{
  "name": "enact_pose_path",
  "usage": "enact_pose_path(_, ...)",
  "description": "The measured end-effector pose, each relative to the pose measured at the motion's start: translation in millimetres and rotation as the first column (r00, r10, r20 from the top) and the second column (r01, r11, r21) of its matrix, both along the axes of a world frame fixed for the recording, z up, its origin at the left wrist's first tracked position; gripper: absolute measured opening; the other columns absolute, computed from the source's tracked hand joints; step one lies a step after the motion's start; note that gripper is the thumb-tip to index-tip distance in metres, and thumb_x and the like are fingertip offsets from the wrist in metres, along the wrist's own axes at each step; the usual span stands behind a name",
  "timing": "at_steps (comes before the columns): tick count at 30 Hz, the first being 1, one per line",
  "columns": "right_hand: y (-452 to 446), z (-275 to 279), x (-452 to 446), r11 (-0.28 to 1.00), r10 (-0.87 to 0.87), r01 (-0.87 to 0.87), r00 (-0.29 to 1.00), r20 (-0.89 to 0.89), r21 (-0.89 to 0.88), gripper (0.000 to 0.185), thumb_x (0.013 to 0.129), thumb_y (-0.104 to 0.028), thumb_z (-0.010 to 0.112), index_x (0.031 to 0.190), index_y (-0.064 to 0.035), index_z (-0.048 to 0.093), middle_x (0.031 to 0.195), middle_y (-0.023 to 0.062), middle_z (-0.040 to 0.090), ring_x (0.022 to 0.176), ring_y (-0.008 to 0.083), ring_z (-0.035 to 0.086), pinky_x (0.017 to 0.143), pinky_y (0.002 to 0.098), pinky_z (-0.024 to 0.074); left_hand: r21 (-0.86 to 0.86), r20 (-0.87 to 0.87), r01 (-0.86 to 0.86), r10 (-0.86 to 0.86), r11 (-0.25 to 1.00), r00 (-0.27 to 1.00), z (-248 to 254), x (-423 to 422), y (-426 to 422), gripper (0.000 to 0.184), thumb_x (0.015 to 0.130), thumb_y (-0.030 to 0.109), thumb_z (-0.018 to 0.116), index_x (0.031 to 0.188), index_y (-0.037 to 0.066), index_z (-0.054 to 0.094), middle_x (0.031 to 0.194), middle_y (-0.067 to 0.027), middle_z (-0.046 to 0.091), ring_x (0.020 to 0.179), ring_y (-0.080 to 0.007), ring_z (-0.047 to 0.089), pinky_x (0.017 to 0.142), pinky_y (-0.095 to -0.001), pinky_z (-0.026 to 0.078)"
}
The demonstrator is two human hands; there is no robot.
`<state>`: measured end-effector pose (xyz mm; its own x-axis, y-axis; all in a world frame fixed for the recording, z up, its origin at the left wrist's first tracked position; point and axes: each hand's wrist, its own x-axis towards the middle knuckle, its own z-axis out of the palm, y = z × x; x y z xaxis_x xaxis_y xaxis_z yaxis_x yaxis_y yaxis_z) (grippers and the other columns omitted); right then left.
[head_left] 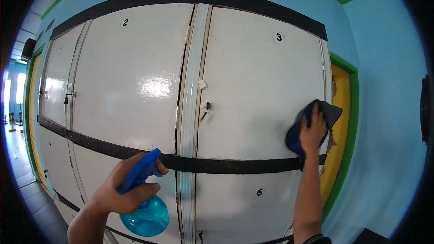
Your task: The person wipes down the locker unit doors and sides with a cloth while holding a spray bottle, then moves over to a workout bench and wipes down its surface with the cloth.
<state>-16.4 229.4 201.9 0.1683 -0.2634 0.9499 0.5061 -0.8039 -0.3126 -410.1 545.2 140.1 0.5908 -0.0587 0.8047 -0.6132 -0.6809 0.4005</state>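
My left hand (124, 187) is wrapped round the neck of a spray bottle (147, 217) with a blue trigger head and a clear turquoise body. The bottle is in front of the lower lockers, its nozzle pointing up and to the right. My right hand (313, 131) presses a dark blue and grey cloth (296, 135) against the white locker door marked 3 (257, 81), near its lower right edge. Part of the cloth is hidden under the fingers. A small lock with a key (206, 107) sits at the left side of that door.
White door 2 (126, 72) stands to the left, with a padlock (66, 100) near its left edge. A black strip (235, 165) runs between upper and lower doors. Door 6 (244, 203) is below. At right are a yellow door (340, 108) with green frame and a blue wall (384, 108).
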Motion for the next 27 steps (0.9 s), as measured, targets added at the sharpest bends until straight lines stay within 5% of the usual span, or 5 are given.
enact_pose_path(6,112.0,6.2,-98.4,0.799,0.595,-0.447,0.687,0.418,-0.402,0.056,0.086,-0.023,0.064,0.134,-0.0020,0.046,0.123,0.0182,0.058,0.109,0.0346,0.058,0.091,0.0390,0.0472,-0.095,-0.043,-0.001,-0.003,0.996,0.999,-0.1,17.2,-7.2,0.060,0.073,-0.007,0.062,0.131,-0.002,0.044,0.107,-0.0163,0.060,0.103,-0.0256,0.060,0.091,-0.0392,0.047)
enact_pose_path(9,145.0,25.9,-140.2,0.443,0.879,-0.684,0.460,0.129,-0.579,0.044,0.080,-0.005,0.063,0.124,-0.0036,0.056,0.113,0.0165,0.063,0.105,0.0331,0.060,0.092,0.0364,0.0469,-0.121,-0.037,-0.008,0.003,0.993,0.999,3.0,15.4,-11.7,0.060,0.073,-0.006,0.061,0.130,-0.003,0.044,0.106,-0.0162,0.061,0.103,-0.0255,0.060,0.092,-0.0394,0.046)
enact_pose_path(13,166.0,51.8,-155.0,0.262,0.911,-0.638,0.411,-0.032,-0.724,0.041,0.075,0.002,0.060,0.115,-0.0055,0.061,0.107,0.0156,0.065,0.100,0.0331,0.062,0.088,0.0368,0.0493,-0.074,-0.014,-0.052,0.051,0.996,0.999,-0.7,3.0,-9.3,0.059,0.074,-0.005,0.061,0.130,-0.003,0.044,0.107,-0.0164,0.060,0.104,-0.0259,0.060,0.093,-0.0397,0.046)
enact_pose_path(21,174.9,58.8,-141.5,0.331,0.866,-0.551,0.500,0.014,-0.766,0.035,0.066,0.007,0.059,0.099,-0.0024,0.065,0.097,0.0147,0.066,0.086,0.0315,0.065,0.078,0.0343,0.0537,-0.117,0.013,-0.091,0.093,0.989,0.996,-11.0,-13.1,-2.4,0.060,0.074,-0.005,0.062,0.131,-0.003,0.043,0.108,-0.0162,0.060,0.104,-0.0266,0.060,0.092,-0.0409,0.046)
enact_pose_path(27,221.1,31.5,-155.5,0.783,0.619,-0.479,0.537,0.573,-0.396,0.023,0.067,0.000,0.068,0.088,-0.0017,0.058,0.082,0.0143,0.062,0.075,0.0339,0.063,0.068,0.0395,0.0519,-0.097,-0.013,-0.098,0.098,0.990,0.995,-9.2,-7.7,4.2,0.057,0.074,-0.004,0.062,0.128,-0.003,0.045,0.108,-0.0161,0.060,0.105,-0.0261,0.059,0.093,-0.0408,0.046)
